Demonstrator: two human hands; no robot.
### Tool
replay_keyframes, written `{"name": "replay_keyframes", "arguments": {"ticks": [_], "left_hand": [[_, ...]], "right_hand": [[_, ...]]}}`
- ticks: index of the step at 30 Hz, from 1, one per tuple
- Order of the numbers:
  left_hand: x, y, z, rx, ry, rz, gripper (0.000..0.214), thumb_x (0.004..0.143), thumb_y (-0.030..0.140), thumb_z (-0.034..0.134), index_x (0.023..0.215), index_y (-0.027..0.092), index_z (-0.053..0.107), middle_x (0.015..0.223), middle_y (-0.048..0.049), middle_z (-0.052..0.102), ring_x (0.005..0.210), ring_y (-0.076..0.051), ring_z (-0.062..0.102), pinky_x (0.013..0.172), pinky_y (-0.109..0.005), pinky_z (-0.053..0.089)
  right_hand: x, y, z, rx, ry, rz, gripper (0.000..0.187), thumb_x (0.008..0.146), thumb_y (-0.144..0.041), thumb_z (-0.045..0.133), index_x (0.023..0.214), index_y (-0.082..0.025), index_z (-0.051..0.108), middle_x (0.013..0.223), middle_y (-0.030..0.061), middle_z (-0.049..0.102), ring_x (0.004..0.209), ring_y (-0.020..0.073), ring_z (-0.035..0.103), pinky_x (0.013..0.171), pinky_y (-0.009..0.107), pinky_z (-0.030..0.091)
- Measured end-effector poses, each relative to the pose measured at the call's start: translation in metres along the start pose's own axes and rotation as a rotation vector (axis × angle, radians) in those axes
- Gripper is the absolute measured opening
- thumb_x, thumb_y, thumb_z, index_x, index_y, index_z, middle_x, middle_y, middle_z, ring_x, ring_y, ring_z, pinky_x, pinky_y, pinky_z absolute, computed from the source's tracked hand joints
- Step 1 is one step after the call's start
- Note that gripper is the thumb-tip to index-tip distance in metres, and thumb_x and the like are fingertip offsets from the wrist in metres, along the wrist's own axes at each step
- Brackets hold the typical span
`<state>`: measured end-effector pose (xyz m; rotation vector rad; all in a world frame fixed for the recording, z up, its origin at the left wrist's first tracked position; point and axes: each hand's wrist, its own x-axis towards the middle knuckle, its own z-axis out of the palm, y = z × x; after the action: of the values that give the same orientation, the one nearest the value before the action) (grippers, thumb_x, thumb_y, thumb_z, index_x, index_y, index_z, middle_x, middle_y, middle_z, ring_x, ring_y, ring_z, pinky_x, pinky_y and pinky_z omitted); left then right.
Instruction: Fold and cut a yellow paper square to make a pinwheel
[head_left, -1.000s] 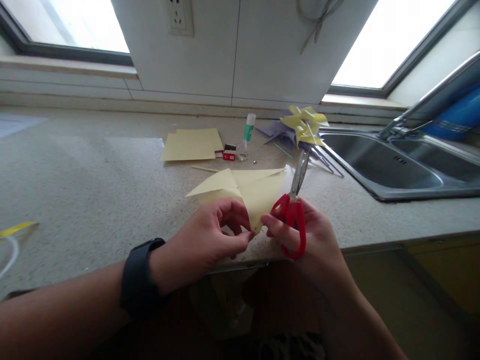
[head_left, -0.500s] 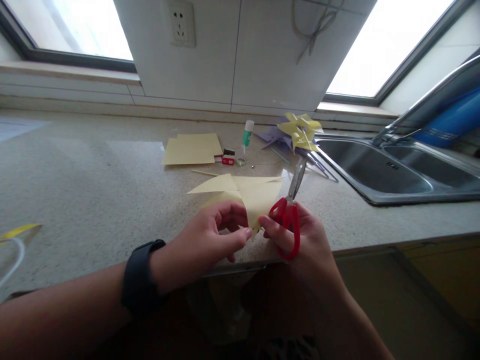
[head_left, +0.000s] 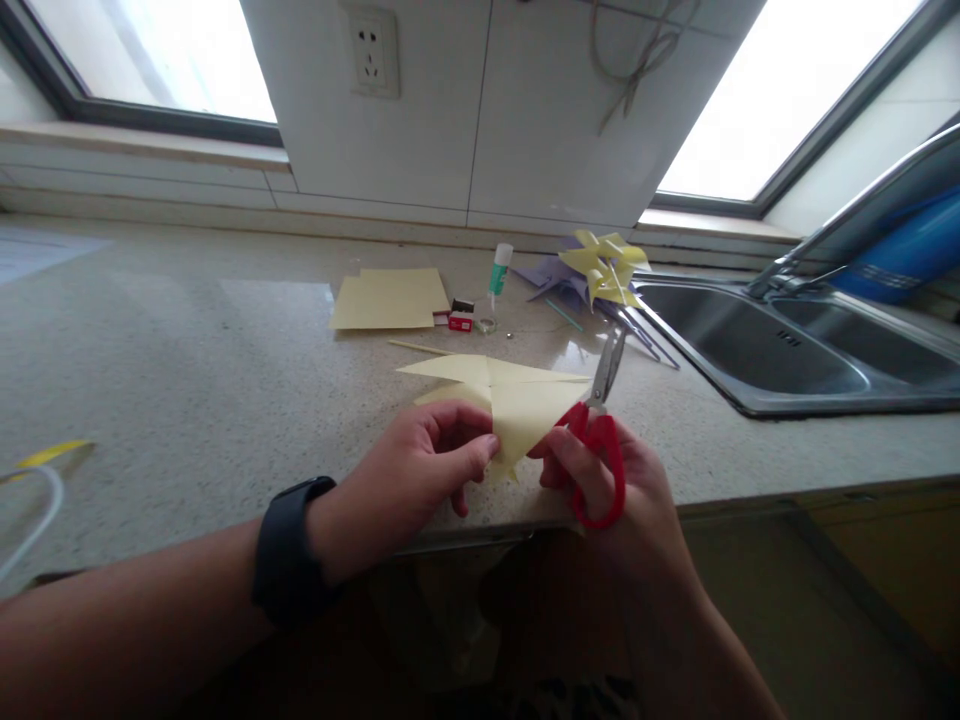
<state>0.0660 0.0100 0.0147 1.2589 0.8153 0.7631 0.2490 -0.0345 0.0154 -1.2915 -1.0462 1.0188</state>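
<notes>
My left hand, with a black watch on its wrist, pinches the near corner of a folded pale yellow paper above the counter's front edge. Beside it, my right hand is closed round the red handles of a pair of scissors. The metal blades point up and away, to the right of the paper, and look closed. The right fingertips also touch the paper's near corner.
On the speckled counter behind lie yellow sheets, a small red box, a glue bottle and yellow and purple paper pinwheels. A steel sink with a tap is at the right. A yellow scrap lies far left.
The paper has tipped flatter and shifted a little right in my hands. The scissors moved slightly right and down with my right hand. The view shifted a little.
</notes>
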Motion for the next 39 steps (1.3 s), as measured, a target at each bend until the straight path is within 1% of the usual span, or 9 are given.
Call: {"name": "replay_keyframes", "arguments": {"ticks": [4, 7, 12, 17, 21, 26, 32, 36, 39], "left_hand": [[-0.001, 0.004, 0.0, 0.015, 0.016, -0.009, 0.015, 0.086, 0.029, 0.066, 0.094, 0.017, 0.066, 0.075, 0.0035, 0.059, 0.051, -0.007, 0.05, 0.046, -0.02, 0.047], [-0.001, 0.012, -0.002, 0.083, 0.061, -0.015, 0.017, 0.084, 0.029, 0.065, 0.095, 0.016, 0.069, 0.073, 0.0033, 0.058, 0.051, -0.007, 0.047, 0.046, -0.019, 0.041], [0.001, 0.022, -0.009, 0.15, 0.093, -0.004, 0.02, 0.079, 0.029, 0.063, 0.09, 0.016, 0.072, 0.072, 0.0009, 0.059, 0.055, -0.01, 0.048, 0.05, -0.023, 0.04], [0.006, 0.025, -0.022, 0.435, 0.038, 0.023, 0.022, 0.084, 0.028, 0.056, 0.086, 0.019, 0.075, 0.069, -0.0001, 0.062, 0.061, -0.014, 0.052, 0.056, -0.026, 0.039], [0.01, 0.029, -0.034, 0.783, 0.033, 0.132, 0.023, 0.086, 0.025, 0.055, 0.087, 0.021, 0.078, 0.085, -0.0034, 0.072, 0.079, -0.02, 0.062, 0.069, -0.03, 0.044], [0.013, 0.025, -0.042, 0.924, 0.068, 0.206, 0.024, 0.089, 0.031, 0.057, 0.097, 0.021, 0.077, 0.088, -0.005, 0.073, 0.073, -0.02, 0.062, 0.064, -0.029, 0.043], [0.013, 0.032, -0.046, 1.048, 0.303, 0.359, 0.025, 0.092, 0.03, 0.054, 0.103, 0.016, 0.072, 0.098, -0.0085, 0.068, 0.09, -0.023, 0.061, 0.078, -0.033, 0.044], [0.004, 0.047, -0.043, 1.018, 0.19, 0.188, 0.03, 0.094, 0.037, 0.05, 0.089, 0.018, 0.072, 0.067, -0.0004, 0.062, 0.061, -0.016, 0.053, 0.056, -0.028, 0.034], [-0.005, 0.052, -0.033, 0.855, -0.077, -0.133, 0.036, 0.093, 0.043, 0.05, 0.082, 0.018, 0.074, 0.061, -0.0003, 0.064, 0.054, -0.014, 0.051, 0.051, -0.025, 0.033]], "right_hand": [[0.002, -0.003, -0.018, 0.171, 0.145, 0.088, 0.032, 0.08, -0.049, 0.078, 0.078, -0.02, 0.065, 0.071, 0.0028, 0.068, 0.054, 0.0119, 0.054, 0.043, 0.022, 0.037], [0.005, -0.003, -0.04, 0.162, 0.225, 0.04, 0.029, 0.081, -0.044, 0.078, 0.072, -0.022, 0.062, 0.066, 0.0007, 0.065, 0.055, 0.0136, 0.056, 0.046, 0.025, 0.043], [0.003, -0.004, -0.069, -0.024, 0.174, 0.074, 0.034, 0.078, -0.05, 0.079, 0.078, -0.019, 0.065, 0.085, 0.008, 0.074, 0.064, 0.0164, 0.062, 0.048, 0.025, 0.046], [-0.015, -0.008, -0.067, -0.188, 0.042, 0.114, 0.041, 0.076, -0.054, 0.081, 0.089, -0.018, 0.065, 0.095, 0.01, 0.076, 0.07, 0.017, 0.065, 0.053, 0.024, 0.047], [-0.031, -0.004, -0.066, -0.234, -0.036, 0.137, 0.039, 0.077, -0.053, 0.081, 0.087, -0.02, 0.062, 0.082, 0.0049, 0.071, 0.066, 0.0159, 0.062, 0.056, 0.026, 0.047], [-0.047, 0.006, -0.067, -0.244, -0.091, 0.114, 0.034, 0.074, -0.047, 0.084, 0.081, -0.022, 0.061, 0.071, -0.0009, 0.061, 0.061, 0.0136, 0.054, 0.056, 0.026, 0.046], [-0.064, 0.018, -0.056, -0.115, 0.006, 0.18, 0.035, 0.076, -0.05, 0.081, 0.087, -0.023, 0.064, 0.078, 0.004, 0.071, 0.064, 0.0176, 0.064, 0.058, 0.027, 0.053], [-0.072, 0.028, -0.045, -0.032, 0.094, 0.236, 0.036, 0.076, -0.052, 0.081, 0.088, -0.021, 0.066, 0.077, 0.0049, 0.074, 0.06, 0.0159, 0.066, 0.055, 0.024, 0.055], [-0.074, 0.036, -0.042, -0.034, 0.127, 0.2, 0.038, 0.075, -0.052, 0.082, 0.089, -0.02, 0.067, 0.076, 0.0054, 0.076, 0.059, 0.0165, 0.069, 0.055, 0.024, 0.058]]}}
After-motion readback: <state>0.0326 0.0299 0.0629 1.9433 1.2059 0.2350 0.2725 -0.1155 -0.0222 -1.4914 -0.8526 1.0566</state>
